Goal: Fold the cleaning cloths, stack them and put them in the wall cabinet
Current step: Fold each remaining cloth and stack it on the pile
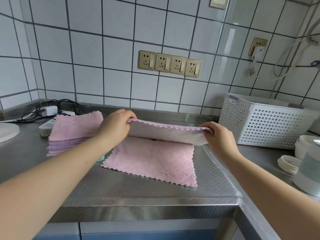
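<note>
A pink cleaning cloth point(152, 160) lies on the steel counter point(138, 198), its far half lifted and turned toward me so the pale underside faces up. My left hand point(114, 125) pinches the raised far left corner. My right hand point(218, 137) pinches the raised far right corner. To the left sits a stack of pink cloths point(72, 132), partly behind my left forearm. No wall cabinet is in view.
A white perforated basket point(263, 123) stands at the back right. White lids and jars point(304, 163) sit at the right edge. A power strip, charger and cables point(48, 111) lie at the back left. A small green object point(101, 158) peeks out under my left forearm.
</note>
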A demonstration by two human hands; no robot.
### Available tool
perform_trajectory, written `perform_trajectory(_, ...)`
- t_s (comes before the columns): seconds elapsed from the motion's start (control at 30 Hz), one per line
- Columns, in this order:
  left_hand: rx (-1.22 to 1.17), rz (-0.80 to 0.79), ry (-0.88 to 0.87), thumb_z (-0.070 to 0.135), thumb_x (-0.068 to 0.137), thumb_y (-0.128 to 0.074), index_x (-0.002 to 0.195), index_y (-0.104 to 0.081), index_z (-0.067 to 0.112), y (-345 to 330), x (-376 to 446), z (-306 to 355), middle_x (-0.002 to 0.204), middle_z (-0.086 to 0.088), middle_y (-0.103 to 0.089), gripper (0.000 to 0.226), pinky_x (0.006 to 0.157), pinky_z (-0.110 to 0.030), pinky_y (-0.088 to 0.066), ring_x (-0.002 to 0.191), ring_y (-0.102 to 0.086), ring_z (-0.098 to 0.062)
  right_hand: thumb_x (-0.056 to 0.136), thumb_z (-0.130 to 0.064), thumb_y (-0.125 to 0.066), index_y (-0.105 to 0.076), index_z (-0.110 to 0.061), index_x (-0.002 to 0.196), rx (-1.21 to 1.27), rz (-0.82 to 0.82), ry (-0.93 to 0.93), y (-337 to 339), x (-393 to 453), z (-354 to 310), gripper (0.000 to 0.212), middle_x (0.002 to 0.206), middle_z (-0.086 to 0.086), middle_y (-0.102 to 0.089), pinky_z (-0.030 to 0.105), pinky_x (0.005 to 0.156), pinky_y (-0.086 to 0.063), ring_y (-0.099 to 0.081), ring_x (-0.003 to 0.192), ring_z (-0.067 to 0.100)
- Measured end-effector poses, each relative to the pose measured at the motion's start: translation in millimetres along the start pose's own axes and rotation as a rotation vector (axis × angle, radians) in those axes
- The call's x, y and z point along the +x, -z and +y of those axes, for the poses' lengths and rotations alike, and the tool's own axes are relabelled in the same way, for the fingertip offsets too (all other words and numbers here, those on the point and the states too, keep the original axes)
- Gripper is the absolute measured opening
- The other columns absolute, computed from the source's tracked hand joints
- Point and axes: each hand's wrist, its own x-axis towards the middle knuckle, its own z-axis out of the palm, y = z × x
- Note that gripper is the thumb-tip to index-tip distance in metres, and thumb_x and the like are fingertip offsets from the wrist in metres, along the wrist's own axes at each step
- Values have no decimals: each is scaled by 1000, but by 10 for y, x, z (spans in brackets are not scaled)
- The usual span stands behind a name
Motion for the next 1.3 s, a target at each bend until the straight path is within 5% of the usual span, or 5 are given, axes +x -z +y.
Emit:
perform_trajectory(0.47, -166, -17, 20, 14, 91, -55, 106, -61, 14, 220, -143, 50, 95, 0, -63, 16, 67, -27, -42, 82, -57, -17, 86, -24, -65, -68, -17, 92, 250, 0, -108, 230, -99, -55, 10, 81, 0, -69, 29, 67, -47, -60, 75, 16)
perform_trajectory(0.73, 116, -881, -11, 31, 87, -60, 64, -40, 22, 116, -574, -242, 66, 6, -42, 32, 58, -26, -29, 58, -36, -7, 88, -33, -63, -64, -22, 98, -22, -903, -320, 144, -529, 128, 15, 105, 6, -69, 18, 52, -45, -53, 60, 4)
perform_trajectory(0.83, 7, -785, 76, 31, 87, -60, 66, -39, 17, 80, -577, -306, 65, 3, -38, 33, 57, -26, -27, 58, -34, -10, 90, -26, -60, -63, -20, 101, 64, -815, -325, 70, -484, 218, 13, 95, 1, -68, 14, 47, -41, -51, 47, -2)
perform_trajectory(1.03, -131, -470, 203, 24, 90, -57, 68, -42, 14, -18, -334, -238, 59, 7, -31, 29, 54, -28, -20, 53, -27, -10, 85, -30, -66, -63, -6, 102, 208, -467, -328, -88, -233, 337, 29, 95, 7, -69, 34, 78, -51, -66, 86, 18)
perform_trajectory(1.3, 221, -479, 254, 19, 91, -47, 99, -53, 7, -460, 26, -408, 94, -6, -56, 16, 67, -30, -35, 87, -54, -25, 87, -33, -63, -66, -18, 81, 53, -391, -348, -449, 75, 550, 16, 77, 1, -66, 24, 55, -38, -56, 66, 14)
